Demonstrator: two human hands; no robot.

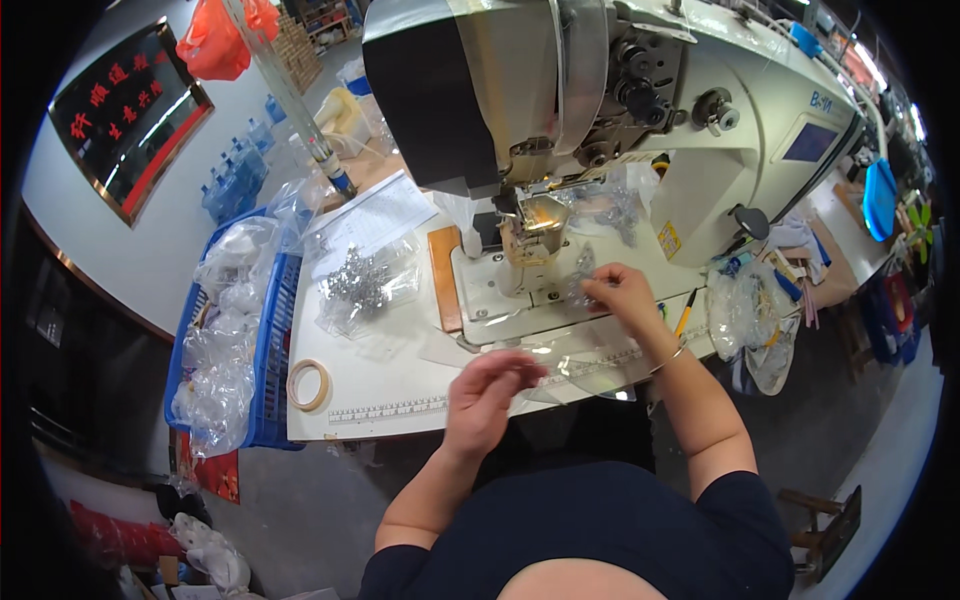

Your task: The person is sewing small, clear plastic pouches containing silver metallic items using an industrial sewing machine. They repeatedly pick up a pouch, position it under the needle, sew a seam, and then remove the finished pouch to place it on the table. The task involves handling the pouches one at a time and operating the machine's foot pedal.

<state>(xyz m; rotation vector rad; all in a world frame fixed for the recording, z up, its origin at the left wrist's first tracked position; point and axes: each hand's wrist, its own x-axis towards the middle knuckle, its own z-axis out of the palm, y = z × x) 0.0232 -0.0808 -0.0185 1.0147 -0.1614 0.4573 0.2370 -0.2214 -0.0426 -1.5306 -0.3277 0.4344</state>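
An industrial sewing machine stands over the white table. My right hand is at the right of its needle area, thumb and fingertips pinched together beside a little heap of small grey pieces. What those fingertips hold, if anything, is too small to make out. Near the table's front edge, my left hand has its fingers bent together, somewhat blurred, at the left end of a clear plastic sheet. This sheet stretches toward my right wrist. Its edges are hard to see against the table.
Left on the table lie a clear bag of small grey metal parts, a tape roll and papers. A blue basket of plastic bags borders the table. Rightward are an orange pen and more plastic bags.
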